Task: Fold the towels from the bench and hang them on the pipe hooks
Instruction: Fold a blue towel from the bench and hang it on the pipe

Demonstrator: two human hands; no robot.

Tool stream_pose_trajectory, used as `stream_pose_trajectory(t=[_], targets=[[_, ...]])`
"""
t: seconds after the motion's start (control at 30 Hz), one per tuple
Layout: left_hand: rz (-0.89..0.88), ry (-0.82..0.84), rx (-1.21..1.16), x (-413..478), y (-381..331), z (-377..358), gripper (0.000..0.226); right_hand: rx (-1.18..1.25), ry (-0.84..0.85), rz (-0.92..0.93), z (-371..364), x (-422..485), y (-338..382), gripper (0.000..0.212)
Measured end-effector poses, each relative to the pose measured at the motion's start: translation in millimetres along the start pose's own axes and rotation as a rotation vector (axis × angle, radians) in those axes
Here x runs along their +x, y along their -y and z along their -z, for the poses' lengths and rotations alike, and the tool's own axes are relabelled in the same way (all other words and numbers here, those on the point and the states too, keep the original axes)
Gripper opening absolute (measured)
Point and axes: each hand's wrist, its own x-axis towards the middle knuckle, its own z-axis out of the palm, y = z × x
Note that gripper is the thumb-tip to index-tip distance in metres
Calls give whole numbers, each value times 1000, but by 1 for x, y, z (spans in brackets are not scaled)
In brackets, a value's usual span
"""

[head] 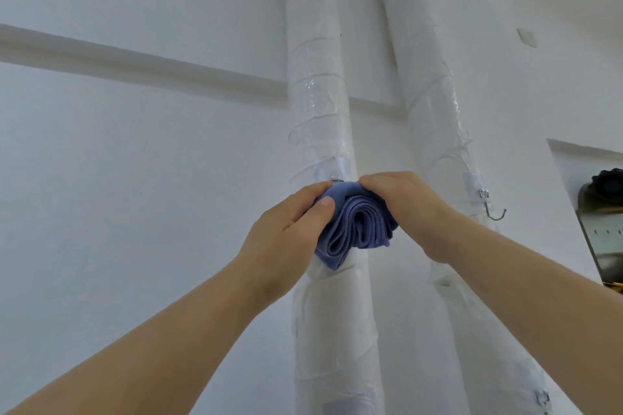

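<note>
Two grips clasp the folded towel (pixel 354 229) against the left pipe (pixel 317 94): left grip (pixel 286 232) pinching its left side, right grip (pixel 401 199) curled over its top. The hook clip (pixel 336 177) shows just above the towel, between the grips; hanging likely needs a slight lift.

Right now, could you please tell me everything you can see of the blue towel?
The blue towel is soft cloth folded into many layers, curled edges facing the camera. It is against the white pipe, just below a metal fitting. The left hand pinches one side; the right hand grips the other.
</note>
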Motion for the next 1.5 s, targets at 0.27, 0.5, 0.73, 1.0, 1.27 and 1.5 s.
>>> stream_pose_trajectory(t=[0.27, 0.5, 0.73, 1.0, 1.27, 1.5], targets=[[133, -208, -209, -11, 13, -13, 24, 99, -104, -4, -12, -21, -15, 23], [150, -216, -55, -11, -1, -14, 23, 250, -79, -124, -11, -22, -14, 18], [32, -362, 247, 4, -16, 7, 31, -99, -307, 165, -1, -22, 6, 10], [26, -304, 358, -11, -21, 17, 40, -459, -293, 320, -5, -33, 27, 25], [59, -263, 423, -29, -27, 29, 44, -724, -352, 554, -18, -51, 35, 26], [103, -238, 304, -98, -25, 18, 36, -548, -404, 561, -49, -125, 20, 17]])
